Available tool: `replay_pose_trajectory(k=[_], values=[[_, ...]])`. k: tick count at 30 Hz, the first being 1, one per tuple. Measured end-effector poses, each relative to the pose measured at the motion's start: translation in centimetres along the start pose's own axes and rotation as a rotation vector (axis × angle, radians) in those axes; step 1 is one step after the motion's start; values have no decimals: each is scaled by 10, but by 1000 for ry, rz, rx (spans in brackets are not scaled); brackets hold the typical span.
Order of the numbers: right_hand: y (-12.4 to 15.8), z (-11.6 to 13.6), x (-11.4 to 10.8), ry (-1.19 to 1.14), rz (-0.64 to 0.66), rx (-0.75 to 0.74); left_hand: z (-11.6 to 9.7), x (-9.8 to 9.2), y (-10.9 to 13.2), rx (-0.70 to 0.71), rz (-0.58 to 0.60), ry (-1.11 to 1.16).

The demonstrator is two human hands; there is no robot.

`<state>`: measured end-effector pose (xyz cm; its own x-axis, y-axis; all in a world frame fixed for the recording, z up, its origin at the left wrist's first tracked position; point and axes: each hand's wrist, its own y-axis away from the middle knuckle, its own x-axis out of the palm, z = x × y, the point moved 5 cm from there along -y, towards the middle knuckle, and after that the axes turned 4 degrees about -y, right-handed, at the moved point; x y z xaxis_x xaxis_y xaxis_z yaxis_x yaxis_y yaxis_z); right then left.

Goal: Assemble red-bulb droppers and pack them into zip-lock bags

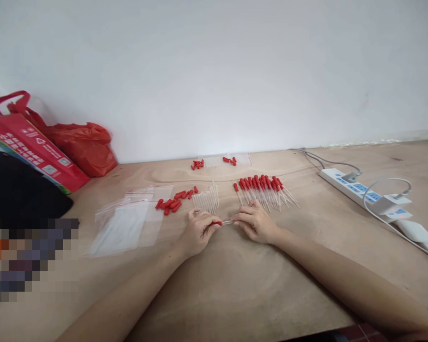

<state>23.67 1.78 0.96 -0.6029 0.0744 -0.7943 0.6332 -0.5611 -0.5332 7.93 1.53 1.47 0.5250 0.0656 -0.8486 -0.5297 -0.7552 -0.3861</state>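
Observation:
Fingers of my left hand (199,232) pinch a red rubber bulb (217,223). My right hand (255,222) is closed on a thin clear dropper tube (227,222), which runs between both hands and meets the bulb at its left end. How far the tube sits inside the bulb is hidden by my fingers. Just beyond my left hand lie several loose red bulbs (171,205) and a row of bare clear tubes (207,200). Beyond my right hand is a pile of droppers with red bulbs (262,185), their tips pointing toward me and to the right.
Clear zip bags (123,223) lie flat on the left of the wooden table (207,294). More red bulbs (197,164) sit near the wall. A power strip (356,187) with plugs and cables is at right. Red bags (89,147) and a black item (21,185) stand at left.

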Motion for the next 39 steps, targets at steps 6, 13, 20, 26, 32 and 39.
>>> replay_pose_trajectory(k=[6,13,20,26,32,39], values=[[0,1,-1,12,4,4,-1,-2,0,11,-27,-38],[0,7,0,97,-1,-37,-4,-3,2,81,-109,-43],[2,13,-3,165,-66,-81,-11,-5,5,159,-106,-106],[3,25,-2,306,-118,-132,-21,-11,6,240,-177,-219],[1,33,3,301,-113,-172,-28,-10,7,286,-171,-279],[-5,28,12,267,-51,-137,-24,-5,4,246,-134,-267]])
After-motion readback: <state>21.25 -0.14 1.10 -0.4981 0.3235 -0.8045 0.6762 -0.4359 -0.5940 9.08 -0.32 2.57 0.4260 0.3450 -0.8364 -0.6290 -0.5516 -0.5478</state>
